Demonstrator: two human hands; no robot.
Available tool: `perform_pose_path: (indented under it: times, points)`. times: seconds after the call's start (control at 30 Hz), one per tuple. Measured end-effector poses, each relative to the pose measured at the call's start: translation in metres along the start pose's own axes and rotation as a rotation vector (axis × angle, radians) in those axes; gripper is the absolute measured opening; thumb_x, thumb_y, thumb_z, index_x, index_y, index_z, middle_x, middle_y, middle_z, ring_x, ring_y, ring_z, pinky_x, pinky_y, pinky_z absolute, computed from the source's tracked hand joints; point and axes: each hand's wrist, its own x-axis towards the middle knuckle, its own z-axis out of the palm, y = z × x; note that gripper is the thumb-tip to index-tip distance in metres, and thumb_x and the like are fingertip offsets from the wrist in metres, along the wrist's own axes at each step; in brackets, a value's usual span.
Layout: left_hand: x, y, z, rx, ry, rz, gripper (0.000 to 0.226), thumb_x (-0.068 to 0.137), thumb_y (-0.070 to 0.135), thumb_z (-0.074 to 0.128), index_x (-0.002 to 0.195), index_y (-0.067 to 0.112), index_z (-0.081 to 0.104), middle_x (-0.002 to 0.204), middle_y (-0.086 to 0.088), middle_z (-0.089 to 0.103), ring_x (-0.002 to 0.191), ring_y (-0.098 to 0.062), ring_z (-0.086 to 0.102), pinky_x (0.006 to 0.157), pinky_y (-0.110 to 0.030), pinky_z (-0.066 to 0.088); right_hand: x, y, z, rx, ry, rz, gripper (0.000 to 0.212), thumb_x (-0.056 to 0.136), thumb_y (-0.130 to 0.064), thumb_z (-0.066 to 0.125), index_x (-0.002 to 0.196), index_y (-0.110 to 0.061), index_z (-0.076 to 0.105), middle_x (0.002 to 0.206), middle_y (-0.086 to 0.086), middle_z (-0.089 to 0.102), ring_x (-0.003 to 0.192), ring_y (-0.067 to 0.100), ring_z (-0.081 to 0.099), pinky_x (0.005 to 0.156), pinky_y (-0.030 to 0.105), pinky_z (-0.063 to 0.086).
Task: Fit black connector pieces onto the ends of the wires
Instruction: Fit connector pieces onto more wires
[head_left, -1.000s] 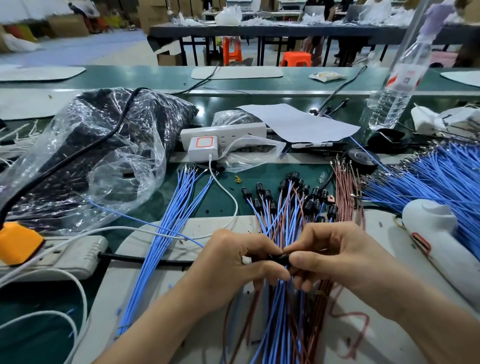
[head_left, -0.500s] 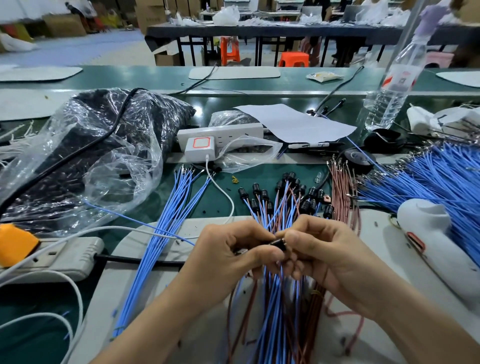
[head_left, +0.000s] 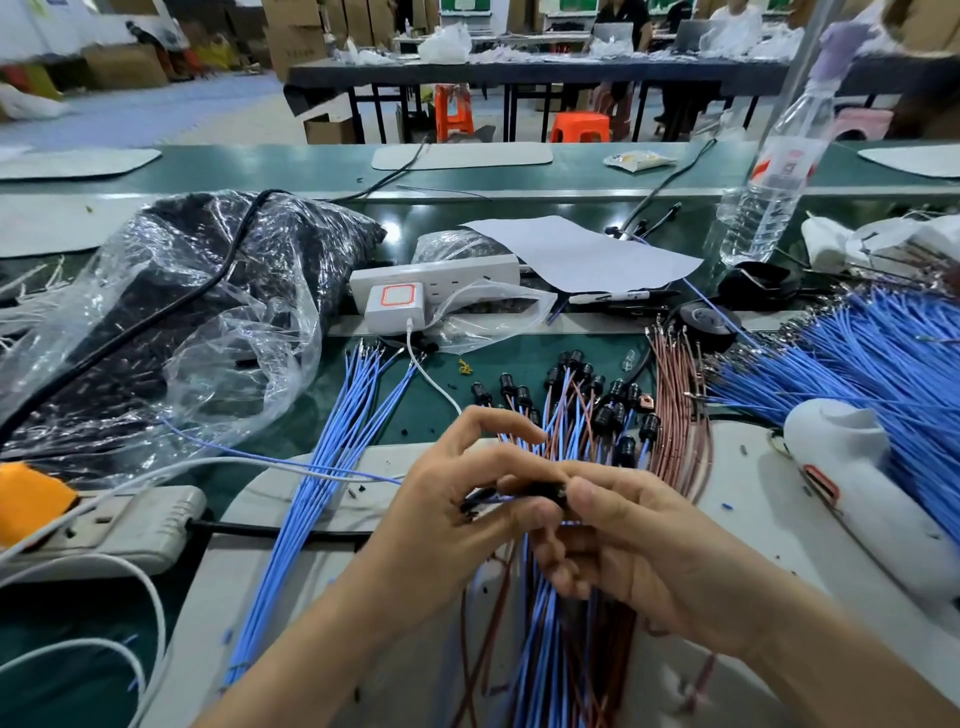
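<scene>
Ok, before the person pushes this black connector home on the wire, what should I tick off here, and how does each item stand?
1. Black connector pinched between both hands: ok, left hand and right hand meet on it.
2. Wire end lined up with the connector's opening: cannot tell, fingers cover the joint.
3. Wire fully seated: cannot tell, hidden.
4. Finished wires with connectors lie apart from the bare blue wires: ok, separate bundles.
5. Brown wires within reach: ok, just right of the finished bundle.
6. Working mat free of the white charger cable: ok, the cable runs behind it.
</scene>
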Motion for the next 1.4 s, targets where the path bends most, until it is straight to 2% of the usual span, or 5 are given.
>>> perform_pose_path:
  times: [0.17,0.43,0.7,1.17,1.4]
  points:
    - [0.000,0.000,0.001,-0.012,-0.049,0.010,0.020,0.082,0.026,0.062,0.096,0.014,0.072,0.109,0.006,0.057,0.091,-0.016,0.064,0.082,-0.024,0.048,-0.001,0.000,0.000,0.012,0.038,-0.006,0.058,0.062,-0.036,0.088,0.106,-0.002,0.070,0.075,0.007,0.055,0.067,0.012,0.058,0.057,0.017,0.046]
    - [0.000,-0.001,0.005,-0.055,-0.024,0.034,0.021,0.083,0.025,0.063,0.103,0.018,0.069,0.109,0.003,0.059,0.098,-0.022,0.063,0.082,-0.027,0.049,-0.002,-0.002,0.002,0.045,0.067,-0.014,0.078,0.057,-0.033,0.090,0.111,0.014,0.059,0.078,0.008,0.056,0.066,0.010,0.055,0.057,0.016,0.046]
    - [0.000,-0.004,0.002,-0.077,0.042,-0.086,0.034,0.074,0.035,0.071,0.108,0.032,0.067,0.085,-0.015,0.068,0.081,-0.038,0.065,0.080,-0.059,0.049,0.000,-0.002,-0.004,0.080,0.089,-0.011,0.064,0.056,-0.039,0.090,0.101,0.001,0.072,0.078,0.010,0.064,0.065,0.012,0.060,0.055,0.016,0.048]
    - [0.001,-0.004,-0.001,0.267,0.023,0.024,0.054,0.084,0.003,0.067,0.122,0.040,0.058,0.095,0.013,0.072,0.077,-0.001,0.067,0.081,-0.018,0.051,0.003,-0.015,-0.011,0.402,0.198,-0.087,0.067,0.038,-0.028,0.097,0.093,0.004,0.074,0.069,0.011,0.061,0.052,0.011,0.059,0.046,0.015,0.052]
    - [0.002,-0.008,-0.008,0.656,0.046,0.149,0.042,0.084,-0.005,0.061,0.123,0.012,0.064,0.092,0.005,0.070,0.072,0.005,0.060,0.069,-0.025,0.054,0.003,-0.031,-0.036,0.404,0.423,-0.321,0.036,0.077,-0.038,0.066,0.091,-0.006,0.072,0.063,-0.002,0.052,0.049,0.004,0.048,0.047,0.011,0.046]
